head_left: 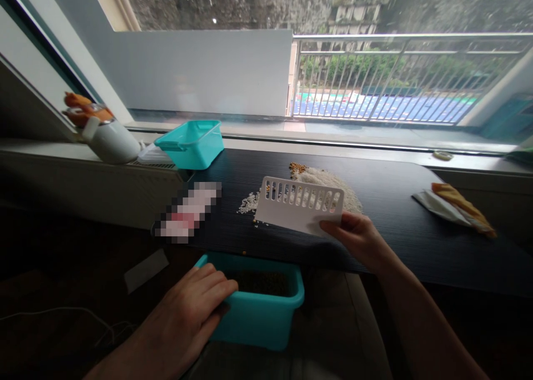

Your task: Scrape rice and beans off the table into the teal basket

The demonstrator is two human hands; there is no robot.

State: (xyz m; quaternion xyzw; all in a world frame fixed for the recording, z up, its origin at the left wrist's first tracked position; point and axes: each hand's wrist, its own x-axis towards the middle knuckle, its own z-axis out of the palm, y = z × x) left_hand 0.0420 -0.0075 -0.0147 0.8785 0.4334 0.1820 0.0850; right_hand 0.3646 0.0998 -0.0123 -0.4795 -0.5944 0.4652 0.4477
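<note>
My left hand [189,302] is closed over the left end of a teal plastic bin [258,320], its fingers over the rim. The bin stands below the front edge of the dark table, with a dark, grainy layer inside that I cannot name. In my right hand [361,234] is a white slotted plastic plate [287,211], pinched at its lower right corner and tilted above the tabletop. Behind it lies a heap of white rice-like grains [333,177], partly hidden. Yellow-brown kernels [297,168] sit at the heap's back left, and a smaller patch of white grains [249,203] lies left of the plate.
Another teal bin [199,147] stands at the table's back left, beside a pale pot [116,141] with an orange figure. A blurred-out item [187,213] lies on the left. On the right is an orange and white packet [460,208]. A window runs along the back.
</note>
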